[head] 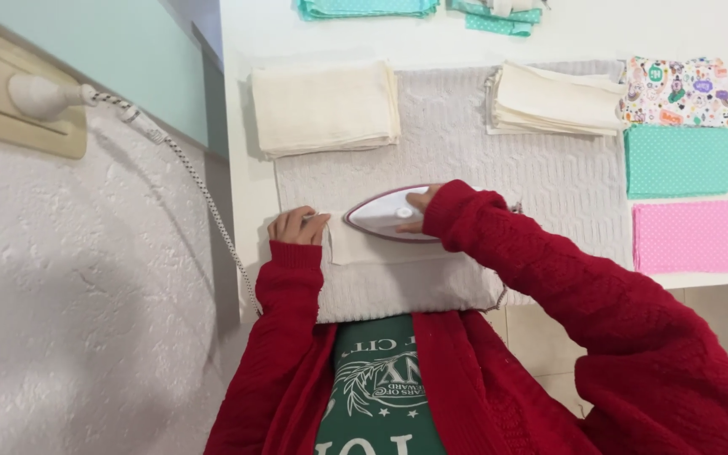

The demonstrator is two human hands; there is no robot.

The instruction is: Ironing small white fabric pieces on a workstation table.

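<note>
- White table (482,46) against a rough white wall on the person's left; a grey textured towel (541,177) is spread over the table as a pad, its near edge hanging over the table's near edge at the person's body.
- Iron (385,215): white and mauve, lying sole down on a small cream cloth (355,250) at the near left part of the towel. Long axis runs left to right across the table; the pointed tip faces left, toward the wall.
- Right hand (419,206): closed round the iron's handle from above, fingers curled, red knitted sleeve reaching to the wrist.
- Left hand (297,226): fingers pressed together and flat on the left edge of the cream cloth, just beside the iron's tip, at the towel's left border.
- Braided cord (200,190): runs from a white plug (40,94) in a beige wall plate down along the table's left edge.
- Folded cream stack (323,107) at the towel's far left corner; second cream stack (554,101) at the far right.
- Right of the towel, in a column, flat rectangles: patterned white cloth (676,91) farthest, teal dotted cloth (677,160) in the middle, pink dotted cloth (686,238) nearest, close to the table's near edge.
- Teal folded pieces (368,8) at the far edge, partly cut off.
- Open towel surface lies between the iron and both cream stacks, and to the iron's right.
</note>
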